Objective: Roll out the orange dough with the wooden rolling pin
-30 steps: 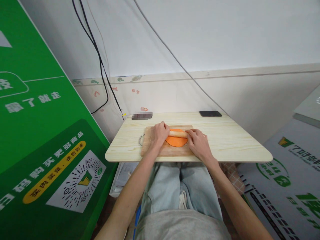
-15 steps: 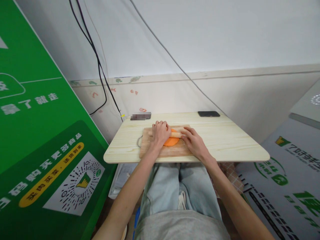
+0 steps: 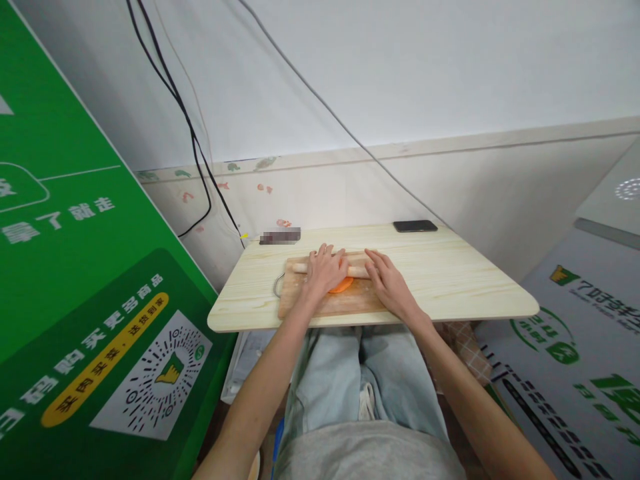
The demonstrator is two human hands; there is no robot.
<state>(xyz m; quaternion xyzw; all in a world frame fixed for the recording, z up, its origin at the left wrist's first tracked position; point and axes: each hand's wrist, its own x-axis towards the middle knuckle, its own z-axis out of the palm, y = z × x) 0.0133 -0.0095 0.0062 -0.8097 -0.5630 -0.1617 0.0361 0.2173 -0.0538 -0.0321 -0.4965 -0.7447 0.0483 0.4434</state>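
Note:
A light wooden rolling pin (image 3: 357,272) lies crosswise over a flat piece of orange dough (image 3: 343,286) on a wooden cutting board (image 3: 345,305). My left hand (image 3: 325,272) rests on the pin left of its middle, fingers stretched forward and spread, covering part of the dough. On the pin's right end lies my right hand (image 3: 387,279), its fingers extended past the pin and the palm low. Neither hand is wrapped round the pin. The left end of the pin sticks out beyond my left hand, while its right end is hidden.
The board lies near the front edge of a pale wooden table (image 3: 460,287). A black phone (image 3: 415,226) and a blurred dark object (image 3: 280,236) sit at the back. Cables (image 3: 320,100) hang along the wall. A green panel (image 3: 165,280) stands left, a printed white unit (image 3: 565,313) right.
Both hands have gone from curled fingers to stretched ones over the rolling pin. Less of the orange dough shows beside my left hand. The camera view has shifted slightly.

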